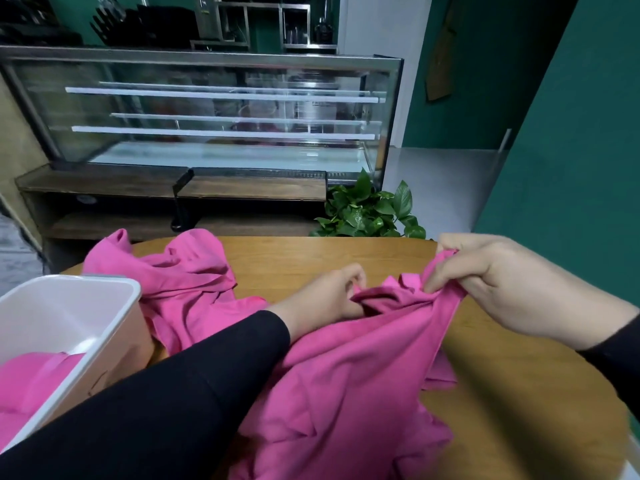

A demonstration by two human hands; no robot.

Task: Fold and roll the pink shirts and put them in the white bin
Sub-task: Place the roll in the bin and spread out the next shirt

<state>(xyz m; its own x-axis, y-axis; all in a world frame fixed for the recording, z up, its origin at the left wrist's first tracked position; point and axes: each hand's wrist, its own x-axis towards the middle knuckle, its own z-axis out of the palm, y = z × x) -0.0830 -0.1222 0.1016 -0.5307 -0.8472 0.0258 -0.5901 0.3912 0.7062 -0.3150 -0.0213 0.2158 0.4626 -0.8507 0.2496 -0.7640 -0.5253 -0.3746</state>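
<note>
- Three pink shirts: one at frame centre, gripped by both hands; one heaped on the table at left; one inside the white bin, lower left.
- Left hand fingers curl into the collar; right hand fingers pinch the cloth.

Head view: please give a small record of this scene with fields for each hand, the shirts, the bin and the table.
left hand: left hand grips the collar area of the pink shirt in front
right hand: right hand pinches the same shirt's upper edge, lifted off the table
other shirt: crumpled pink shirt lies beside the bin
bin: white bin, at left, holds pink fabric
table: wooden table
</note>
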